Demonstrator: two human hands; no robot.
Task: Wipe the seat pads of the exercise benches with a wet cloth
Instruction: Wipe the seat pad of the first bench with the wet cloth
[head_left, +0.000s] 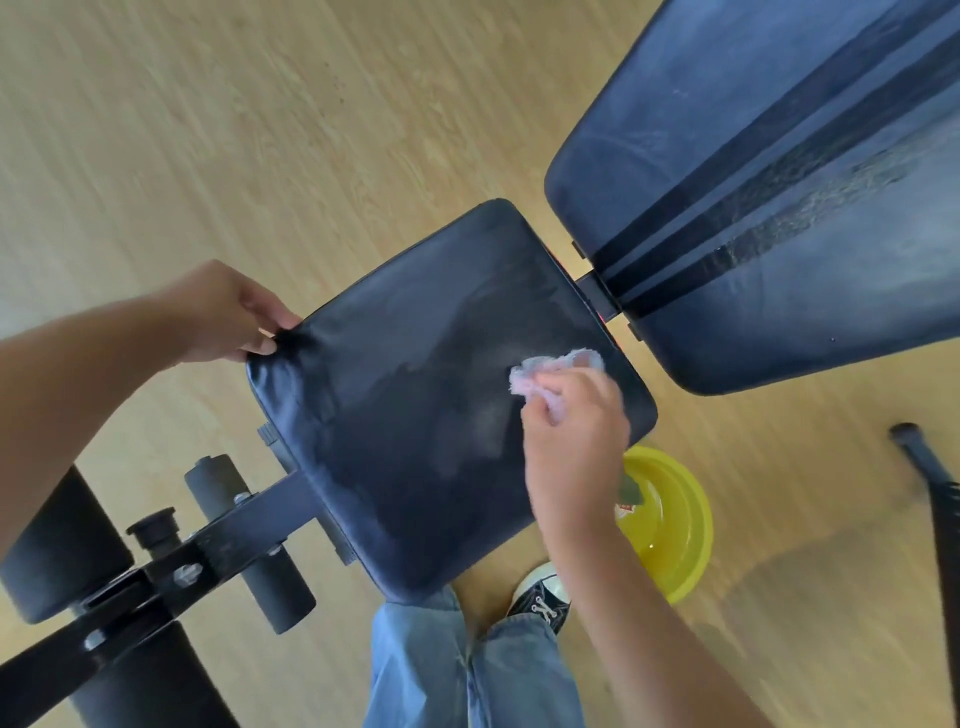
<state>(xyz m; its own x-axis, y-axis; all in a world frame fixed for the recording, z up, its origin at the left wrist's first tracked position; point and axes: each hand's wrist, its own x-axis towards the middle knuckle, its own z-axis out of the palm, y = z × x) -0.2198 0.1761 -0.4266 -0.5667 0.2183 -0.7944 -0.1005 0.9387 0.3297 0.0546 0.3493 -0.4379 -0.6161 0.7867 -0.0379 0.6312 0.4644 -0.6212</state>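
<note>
A dark blue seat pad (415, 395) of an exercise bench fills the middle of the view, with wet streaks and dull patches on it. My right hand (571, 447) is shut on a crumpled pale cloth (550, 371) and presses it onto the pad's right part. My left hand (228, 314) grips the pad's left corner with its fingers curled over the edge. The larger back pad (753, 176) lies beyond a gap at the upper right, crossed by dark stripes and a scuffed patch.
A yellow basin (670, 525) holding water stands on the wooden floor beside the seat's right side. The bench's black frame and foam rollers (249, 545) jut out at lower left. My jeans and a sneaker (540, 597) are below. A dark bar (930, 467) lies at far right.
</note>
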